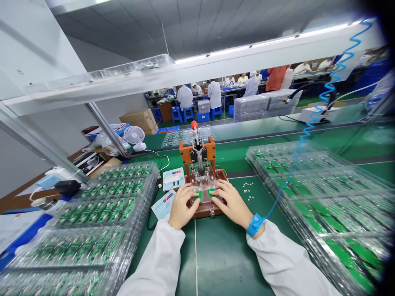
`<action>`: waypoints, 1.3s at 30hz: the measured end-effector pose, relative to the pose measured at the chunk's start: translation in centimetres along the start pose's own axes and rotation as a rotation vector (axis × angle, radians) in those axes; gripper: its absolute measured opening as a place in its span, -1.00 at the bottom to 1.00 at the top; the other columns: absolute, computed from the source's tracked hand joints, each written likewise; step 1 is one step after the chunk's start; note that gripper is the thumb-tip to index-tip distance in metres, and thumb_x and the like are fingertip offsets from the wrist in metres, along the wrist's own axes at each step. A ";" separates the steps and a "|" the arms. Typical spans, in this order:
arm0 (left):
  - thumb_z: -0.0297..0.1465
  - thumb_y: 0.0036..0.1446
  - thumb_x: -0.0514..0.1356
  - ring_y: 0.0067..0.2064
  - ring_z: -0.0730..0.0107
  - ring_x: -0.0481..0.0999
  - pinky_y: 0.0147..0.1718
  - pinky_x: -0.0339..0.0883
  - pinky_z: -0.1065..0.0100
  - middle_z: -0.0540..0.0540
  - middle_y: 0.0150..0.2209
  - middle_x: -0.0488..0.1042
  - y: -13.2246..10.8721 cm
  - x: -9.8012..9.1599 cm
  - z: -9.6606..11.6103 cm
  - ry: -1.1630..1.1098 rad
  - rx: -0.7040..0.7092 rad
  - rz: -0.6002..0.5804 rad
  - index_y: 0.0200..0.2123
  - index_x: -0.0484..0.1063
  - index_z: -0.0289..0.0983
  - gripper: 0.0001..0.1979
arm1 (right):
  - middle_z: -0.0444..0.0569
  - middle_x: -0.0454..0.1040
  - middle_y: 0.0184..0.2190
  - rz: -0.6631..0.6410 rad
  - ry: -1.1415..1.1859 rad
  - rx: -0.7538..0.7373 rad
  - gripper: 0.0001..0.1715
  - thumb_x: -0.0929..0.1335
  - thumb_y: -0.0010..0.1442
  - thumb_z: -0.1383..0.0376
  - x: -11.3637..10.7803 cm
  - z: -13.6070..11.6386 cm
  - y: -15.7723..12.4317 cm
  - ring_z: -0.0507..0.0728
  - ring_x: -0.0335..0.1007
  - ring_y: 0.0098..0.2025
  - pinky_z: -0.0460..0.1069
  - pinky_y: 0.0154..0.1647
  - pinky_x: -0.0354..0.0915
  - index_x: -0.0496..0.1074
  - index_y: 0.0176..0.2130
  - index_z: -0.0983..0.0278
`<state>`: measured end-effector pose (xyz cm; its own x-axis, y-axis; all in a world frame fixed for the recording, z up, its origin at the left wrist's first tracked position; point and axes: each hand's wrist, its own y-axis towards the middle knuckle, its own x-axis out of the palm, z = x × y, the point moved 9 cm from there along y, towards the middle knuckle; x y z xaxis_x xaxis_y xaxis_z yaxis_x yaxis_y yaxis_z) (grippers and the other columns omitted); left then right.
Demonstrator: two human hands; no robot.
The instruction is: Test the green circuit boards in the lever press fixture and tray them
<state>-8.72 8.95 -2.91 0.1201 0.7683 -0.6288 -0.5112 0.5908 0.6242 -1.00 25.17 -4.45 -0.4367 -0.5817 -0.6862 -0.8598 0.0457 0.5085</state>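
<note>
Both my hands rest on a press jig with an orange frame (197, 152), a red-tipped lever (194, 125) and a brown base (207, 211). The fingertips of my left hand (184, 205) sit on a small green circuit board (200, 195) in the jig's clear plate. My right hand (231, 203) has its fingertips on a second green board (211, 192) beside it. Parts of both boards are hidden under my fingers. A blue wrist strap (254, 225) circles my right wrist, with a coiled blue cord (324, 102) rising from it.
Stacked clear trays of green circuit boards (101, 218) (317, 201) flank the jig on the green mat (222, 259). Two printed cards (173, 179) lie to its left, and small white parts (247, 188) lie to its right. A white fan (134, 135) stands beyond, with white-coated workers (185, 97) farther away.
</note>
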 end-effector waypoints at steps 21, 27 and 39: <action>-0.42 0.24 0.18 0.38 0.00 0.22 0.34 0.20 -0.10 -0.27 0.32 0.30 -4.9 7.5 8.5 -0.002 0.348 -0.347 0.08 0.45 -0.26 -0.66 | 0.10 0.46 0.17 0.345 0.435 0.158 -0.44 0.30 0.36 -0.01 -11.5 -2.8 17.6 0.23 0.31 0.26 0.27 0.40 0.12 0.36 0.18 0.27; -0.42 0.25 0.19 0.37 0.03 0.23 0.34 0.20 -0.09 -0.24 0.32 0.30 -5.0 7.5 8.3 -0.025 0.353 -0.332 0.05 0.48 -0.26 -0.69 | 0.03 0.58 -0.26 0.121 0.571 0.150 -0.46 0.27 0.41 -0.05 -11.7 -6.4 23.4 0.08 0.49 -0.27 0.09 -0.09 0.50 0.52 -0.11 0.37; -0.38 0.29 0.17 0.38 0.07 0.20 0.35 0.16 -0.02 -0.19 0.33 0.28 -5.0 8.0 8.0 -0.011 0.343 -0.363 0.06 0.47 -0.24 -0.71 | -0.03 0.52 0.11 0.516 -0.071 -0.428 -0.55 0.23 0.46 0.39 -12.9 -15.9 7.2 0.14 0.46 0.15 0.09 0.17 0.40 0.32 0.27 0.13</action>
<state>1.60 14.09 -7.30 0.2480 0.4991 -0.8303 -0.1254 0.8664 0.4833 2.62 20.04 16.35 -0.7926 -0.5160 -0.3250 -0.3621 -0.0306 0.9316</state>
